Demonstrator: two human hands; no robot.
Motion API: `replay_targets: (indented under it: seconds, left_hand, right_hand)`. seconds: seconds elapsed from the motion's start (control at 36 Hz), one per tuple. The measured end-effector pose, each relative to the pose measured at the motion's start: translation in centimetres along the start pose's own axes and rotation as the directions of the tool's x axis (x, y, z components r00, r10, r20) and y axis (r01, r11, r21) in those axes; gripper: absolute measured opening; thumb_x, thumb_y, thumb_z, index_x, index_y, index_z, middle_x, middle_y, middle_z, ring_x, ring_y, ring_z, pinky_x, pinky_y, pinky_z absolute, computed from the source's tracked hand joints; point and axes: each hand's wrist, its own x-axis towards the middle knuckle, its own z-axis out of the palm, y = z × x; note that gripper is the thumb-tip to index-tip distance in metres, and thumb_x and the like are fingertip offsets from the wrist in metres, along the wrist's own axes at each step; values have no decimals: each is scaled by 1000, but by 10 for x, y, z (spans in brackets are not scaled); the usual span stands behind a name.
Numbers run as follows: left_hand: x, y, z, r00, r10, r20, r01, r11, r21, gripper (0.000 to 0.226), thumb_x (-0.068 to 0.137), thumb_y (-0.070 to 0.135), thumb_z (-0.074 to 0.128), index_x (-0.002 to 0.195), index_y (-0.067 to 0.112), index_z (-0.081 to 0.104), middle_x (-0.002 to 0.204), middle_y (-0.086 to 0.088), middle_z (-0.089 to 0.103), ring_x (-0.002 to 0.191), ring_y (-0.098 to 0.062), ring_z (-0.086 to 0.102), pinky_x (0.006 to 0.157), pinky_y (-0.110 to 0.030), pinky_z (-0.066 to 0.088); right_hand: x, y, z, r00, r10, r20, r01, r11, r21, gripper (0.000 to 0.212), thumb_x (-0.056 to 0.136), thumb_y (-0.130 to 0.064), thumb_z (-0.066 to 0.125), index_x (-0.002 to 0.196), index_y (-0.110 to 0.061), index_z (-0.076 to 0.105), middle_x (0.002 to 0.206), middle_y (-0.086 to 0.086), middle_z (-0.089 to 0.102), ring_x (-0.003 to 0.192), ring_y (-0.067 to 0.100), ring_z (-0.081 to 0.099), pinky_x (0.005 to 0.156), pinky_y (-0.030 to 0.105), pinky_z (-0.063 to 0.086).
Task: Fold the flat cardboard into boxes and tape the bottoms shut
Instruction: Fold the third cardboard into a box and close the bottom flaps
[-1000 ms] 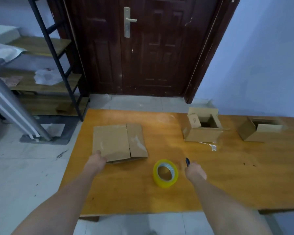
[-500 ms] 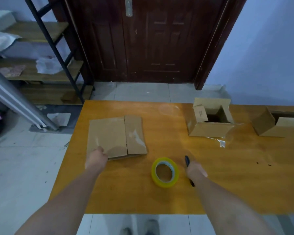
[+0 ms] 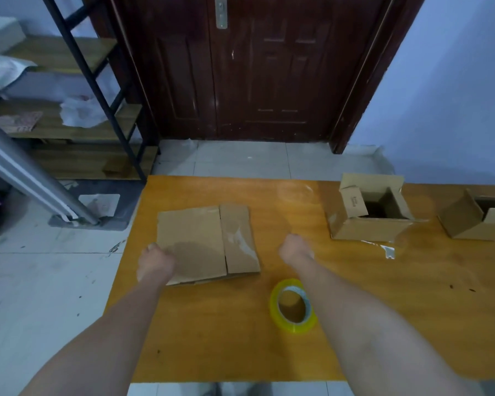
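A flat cardboard (image 3: pixel 200 242) with shiny tape patches lies on the left part of the orange table (image 3: pixel 226 338). My left hand (image 3: pixel 155 262) grips its near left corner, with the fingers curled over the edge. My right hand (image 3: pixel 295 248) hovers just right of the cardboard, not touching it; its fingers are hidden behind the back of the hand. A yellow tape roll (image 3: pixel 293 305) lies flat near my right forearm. Two folded boxes stand at the right: one (image 3: pixel 369 218) with its flaps up, another (image 3: pixel 477 218) cut off by the frame edge.
A scrap of clear tape (image 3: pixel 387 248) lies in front of the nearer box. Beyond the table are a dark wooden door (image 3: pixel 255 67), a shelf unit with a black ladder frame (image 3: pixel 77 52) at the left, and a blue wall at the right.
My right hand has moved from beside the tape roll forward and left toward the cardboard; the dark pen it was near is out of sight. The view tilted down. My left hand stays at the cardboard corner.
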Motion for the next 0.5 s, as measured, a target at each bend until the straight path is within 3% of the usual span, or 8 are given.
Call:
replay_targets:
  seconds: [0.11,0.17,0.25,0.33,0.42,0.5]
  left_hand:
    - [16,-7,-1,991,-117,63,125,984,-130,61,96,29,42,145,0,20,146,-22,32,128,-41,39,101,-51,41]
    - [24,-9,0,986,-140,89,155,970,-186,63,97,30,41,147,1,16,147,-23,31,130,-42,38,102,-51,40]
    - [36,-11,0,981,-151,126,179,950,-255,61,98,26,42,147,1,17,148,-23,31,132,-42,36,105,-49,36]
    - [42,-10,3,967,-144,208,202,935,-290,57,99,25,39,148,4,20,148,-21,33,132,-40,36,107,-49,32]
    - [43,-7,6,956,-130,263,208,933,-295,50,99,28,41,142,5,32,141,-19,41,126,-39,41,101,-48,35]
    - [42,0,8,954,-114,277,208,917,-341,50,99,29,41,143,8,33,140,-18,41,125,-39,41,99,-48,35]
  right_hand:
    - [11,-36,21,998,-57,41,52,993,106,15,97,-17,43,103,-9,54,96,9,54,84,26,57,72,34,43]
    - [17,-49,32,995,-61,82,44,980,195,28,97,-19,43,122,-9,50,113,11,53,97,27,56,79,36,46]
    - [25,-63,43,989,-45,140,2,956,294,50,99,-23,43,145,-9,32,144,13,36,125,33,45,102,43,44]
    - [26,-70,48,983,-17,184,-50,935,352,63,99,-31,45,151,-8,18,153,12,22,136,34,33,110,44,36]
    - [27,-71,52,983,-1,183,-66,931,359,67,98,-39,46,150,-8,18,154,10,19,139,34,25,113,43,29]
    - [25,-72,52,980,-9,198,-63,932,357,62,99,-38,42,150,-9,21,155,8,16,139,35,21,114,43,26]
